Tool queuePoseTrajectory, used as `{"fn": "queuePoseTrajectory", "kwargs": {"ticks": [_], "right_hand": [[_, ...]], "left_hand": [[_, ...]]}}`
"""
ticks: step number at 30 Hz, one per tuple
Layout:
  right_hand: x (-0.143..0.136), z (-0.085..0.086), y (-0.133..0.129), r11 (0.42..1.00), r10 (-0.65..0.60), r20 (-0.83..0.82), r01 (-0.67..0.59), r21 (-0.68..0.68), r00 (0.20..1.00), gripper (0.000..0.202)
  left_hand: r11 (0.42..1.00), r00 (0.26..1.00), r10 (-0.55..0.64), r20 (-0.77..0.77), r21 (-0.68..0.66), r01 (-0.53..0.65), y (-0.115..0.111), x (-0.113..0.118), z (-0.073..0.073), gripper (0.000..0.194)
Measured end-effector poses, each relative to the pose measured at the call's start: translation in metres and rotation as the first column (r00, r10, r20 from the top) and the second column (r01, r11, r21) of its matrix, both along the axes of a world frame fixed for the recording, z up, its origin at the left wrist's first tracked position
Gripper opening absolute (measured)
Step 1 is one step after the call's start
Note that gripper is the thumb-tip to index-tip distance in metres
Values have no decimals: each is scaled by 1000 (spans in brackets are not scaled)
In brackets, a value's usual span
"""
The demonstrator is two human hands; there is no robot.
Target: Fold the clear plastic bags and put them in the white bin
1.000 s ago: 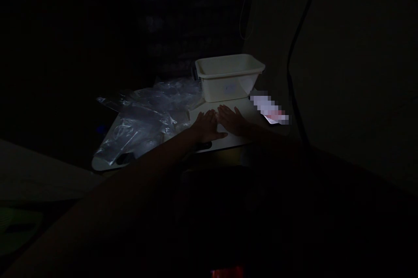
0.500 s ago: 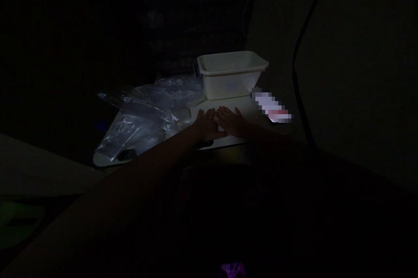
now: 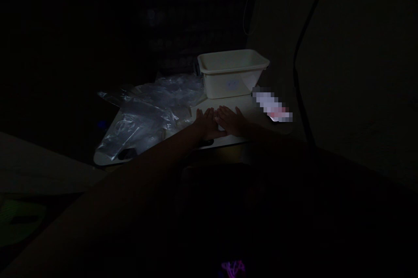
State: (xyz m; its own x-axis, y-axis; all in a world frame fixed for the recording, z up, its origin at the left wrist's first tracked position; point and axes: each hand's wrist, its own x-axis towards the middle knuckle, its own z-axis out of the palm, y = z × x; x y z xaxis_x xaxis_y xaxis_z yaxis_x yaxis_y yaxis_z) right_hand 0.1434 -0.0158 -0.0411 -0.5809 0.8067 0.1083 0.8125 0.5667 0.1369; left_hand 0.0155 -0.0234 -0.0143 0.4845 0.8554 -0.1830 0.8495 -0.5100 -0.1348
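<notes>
In dim light, my left hand (image 3: 207, 124) lies flat on the pale table (image 3: 246, 106) near its front edge, fingers stretched and thumb toward the right. Beside it my right hand (image 3: 232, 122) rests with its fingers extended, their tips touching or nearly touching my left hand. No held object shows in either hand. Behind the hands stands a cream plastic tub (image 3: 230, 84). Crumpled clear plastic bags (image 3: 146, 110) cover the left part of the table, close to my left hand.
A blurred-out bright object (image 3: 272, 106) lies at the table's right. A dark cable (image 3: 295, 69) hangs on the right. Something green (image 3: 22, 221) is at the lower left, and a small purple glowing thing (image 3: 233, 268) is at the bottom.
</notes>
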Motion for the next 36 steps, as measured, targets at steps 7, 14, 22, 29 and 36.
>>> {"fn": "queuePoseTrajectory", "kwargs": {"ticks": [7,14,22,29,36], "right_hand": [[-2,3,-2,998,-54,-15,54,-16,998,46],[-1,4,-5,1000,-29,19,29,1,999,43],[-2,5,-6,999,-45,-18,45,-11,999,42],[-1,3,-3,1000,-22,31,22,-21,999,45],[-3,6,-5,997,-61,6,61,-51,998,46]], "left_hand": [[1000,1000,1,-3,10,-1,0,1,-1,84],[1000,1000,8,3,16,-8,0,0,-2,81],[1000,1000,8,-16,10,-8,-1,1,0,79],[1000,1000,-2,-18,-5,2,-1,1,1,81],[1000,1000,23,-15,21,-23,0,1,-1,82]]}}
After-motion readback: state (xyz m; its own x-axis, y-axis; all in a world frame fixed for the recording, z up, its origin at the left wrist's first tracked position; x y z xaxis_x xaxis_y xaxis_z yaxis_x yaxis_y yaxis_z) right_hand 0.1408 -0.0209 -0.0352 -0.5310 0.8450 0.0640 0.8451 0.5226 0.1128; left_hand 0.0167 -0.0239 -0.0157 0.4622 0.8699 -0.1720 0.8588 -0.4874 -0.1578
